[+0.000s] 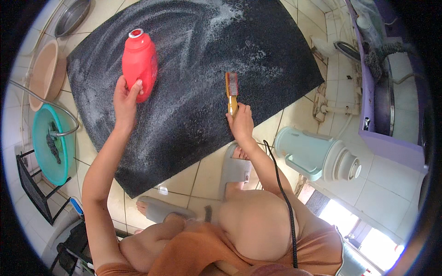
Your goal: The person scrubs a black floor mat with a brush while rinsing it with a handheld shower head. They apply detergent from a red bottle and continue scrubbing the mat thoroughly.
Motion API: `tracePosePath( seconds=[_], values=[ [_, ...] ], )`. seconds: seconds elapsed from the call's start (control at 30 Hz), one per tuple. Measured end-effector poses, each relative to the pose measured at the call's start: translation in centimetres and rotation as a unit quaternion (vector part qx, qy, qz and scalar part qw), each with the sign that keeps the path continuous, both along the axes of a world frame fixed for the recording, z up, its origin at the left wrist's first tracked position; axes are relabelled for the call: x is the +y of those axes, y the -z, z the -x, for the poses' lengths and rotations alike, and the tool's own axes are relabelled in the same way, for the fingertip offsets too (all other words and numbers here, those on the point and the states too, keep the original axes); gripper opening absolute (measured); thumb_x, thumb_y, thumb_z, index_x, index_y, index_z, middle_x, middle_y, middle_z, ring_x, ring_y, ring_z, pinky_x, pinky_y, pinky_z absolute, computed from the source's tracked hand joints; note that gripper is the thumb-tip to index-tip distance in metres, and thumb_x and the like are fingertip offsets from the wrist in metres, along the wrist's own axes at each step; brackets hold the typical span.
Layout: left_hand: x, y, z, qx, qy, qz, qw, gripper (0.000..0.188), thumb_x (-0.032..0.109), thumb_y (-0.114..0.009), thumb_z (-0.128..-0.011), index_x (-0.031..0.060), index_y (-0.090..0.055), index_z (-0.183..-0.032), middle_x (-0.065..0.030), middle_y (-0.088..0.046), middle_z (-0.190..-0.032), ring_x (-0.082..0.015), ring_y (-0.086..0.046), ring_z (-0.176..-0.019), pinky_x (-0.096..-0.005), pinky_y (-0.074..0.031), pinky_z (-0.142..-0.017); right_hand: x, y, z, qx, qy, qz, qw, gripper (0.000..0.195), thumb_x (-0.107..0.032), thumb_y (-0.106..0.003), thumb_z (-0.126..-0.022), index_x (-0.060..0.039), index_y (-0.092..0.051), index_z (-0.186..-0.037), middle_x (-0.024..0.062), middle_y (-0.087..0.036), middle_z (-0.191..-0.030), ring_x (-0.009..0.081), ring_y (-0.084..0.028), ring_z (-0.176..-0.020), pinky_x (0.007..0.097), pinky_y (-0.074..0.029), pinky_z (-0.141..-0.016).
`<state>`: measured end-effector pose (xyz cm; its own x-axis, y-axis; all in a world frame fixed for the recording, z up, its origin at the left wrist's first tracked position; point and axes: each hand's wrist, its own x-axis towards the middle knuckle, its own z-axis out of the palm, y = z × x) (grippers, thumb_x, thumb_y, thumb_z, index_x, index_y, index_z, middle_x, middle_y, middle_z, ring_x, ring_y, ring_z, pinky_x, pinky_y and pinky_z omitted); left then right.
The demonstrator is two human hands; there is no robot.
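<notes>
A red plastic bottle (140,58) is gripped near its base by my left hand (125,103), thumb across the front. Its uncapped mouth points away from me, over the left side of a large black mat (186,120). My right hand (242,122) grasps the yellow handle of a scrubbing brush (232,86). The brush head extends over the right part of the mat, its worn greyish face showing; whether it touches the mat I cannot tell. Whitish foam (228,13) streaks the mat, thickest at its far side.
At left stand a teal basin (38,145) with dark material inside, a peach basin (48,74), a metal pan (71,17) and a black rack (36,193). A flexible metal hose (70,129) reaches the teal basin. At right are a pale green thermos (307,150) and a purple-edged counter (390,146).
</notes>
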<state>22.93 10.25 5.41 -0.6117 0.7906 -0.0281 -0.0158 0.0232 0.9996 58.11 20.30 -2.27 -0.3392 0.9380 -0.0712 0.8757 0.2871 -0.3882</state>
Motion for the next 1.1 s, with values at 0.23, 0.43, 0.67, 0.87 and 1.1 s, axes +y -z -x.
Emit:
tracePosePath(
  seconds=[0.23, 0.43, 0.67, 0.87, 1.1],
  values=[
    [-3.2, 0.6, 0.6, -0.002, -0.035, 0.01, 0.999, 0.016, 0.014, -0.062, -0.101, 0.0042, -0.059, -0.112, 0.0024, -0.057, -0.088, -0.0063, -0.052, -0.079, -0.0228, -0.042, -0.075, 2.7, -0.3, 2.3, 0.066, 0.106, 0.069, 0.99, 0.034, -0.011, -0.061, -0.089, 0.0042, -0.053, -0.118, 0.0278, -0.057, -0.109, 0.0477, -0.061, -0.097, 0.0517, -0.051, -0.085],
    [-1.7, 1.5, -0.2, 0.019, -0.037, 0.018, 0.999, 0.015, 0.014, -0.061, -0.101, 0.0044, -0.059, -0.112, 0.0024, -0.057, -0.088, -0.006, -0.052, -0.079, -0.0226, -0.042, -0.075, 8.3, -1.4, 13.5, 0.273, 0.128, 0.116, 0.946, 0.022, -0.01, -0.062, -0.086, 0.0034, -0.063, -0.104, 0.0281, -0.067, -0.091, 0.0478, -0.066, -0.09, 0.0537, -0.05, -0.079],
    [-3.3, 1.7, 0.9, -0.035, -0.027, -0.038, 0.998, 0.018, 0.013, -0.062, -0.101, 0.004, -0.059, -0.117, -0.0007, -0.063, -0.101, -0.0083, -0.057, -0.089, -0.0262, -0.046, -0.082, 20.2, -3.2, 25.8, 0.035, -0.116, 0.346, 0.93, 0.017, -0.014, -0.061, -0.083, 0.0002, -0.068, -0.09, 0.0216, -0.066, -0.074, 0.0332, -0.065, -0.061, 0.0512, -0.05, -0.059],
    [-10.4, 0.9, 1.5, -0.096, -0.097, -0.048, 0.99, 0.029, 0.009, -0.063, -0.1, 0.0027, -0.057, -0.127, -0.0039, -0.061, -0.119, -0.0123, -0.059, -0.104, -0.0296, -0.047, -0.091, 24.7, -3.6, 17.1, -0.31, -0.383, 0.287, 0.821, 0.013, -0.019, -0.062, -0.083, -0.0092, -0.071, -0.084, 0.0193, -0.067, -0.075, 0.0336, -0.066, -0.063, 0.0478, -0.05, -0.057],
    [-25.2, 1.4, 1.2, -0.068, -0.201, -0.011, 0.977, 0.042, 0.007, -0.061, -0.1, -0.0002, -0.049, -0.139, -0.0109, -0.057, -0.137, -0.0187, -0.057, -0.117, -0.0362, -0.045, -0.101, 5.6, -17.1, 2.3, -0.116, -0.155, 0.193, 0.962, 0.025, -0.015, -0.052, -0.095, -0.0021, -0.058, -0.116, 0.0125, -0.066, -0.08, 0.0211, -0.067, -0.071, 0.0357, -0.052, -0.065]
  ],
)
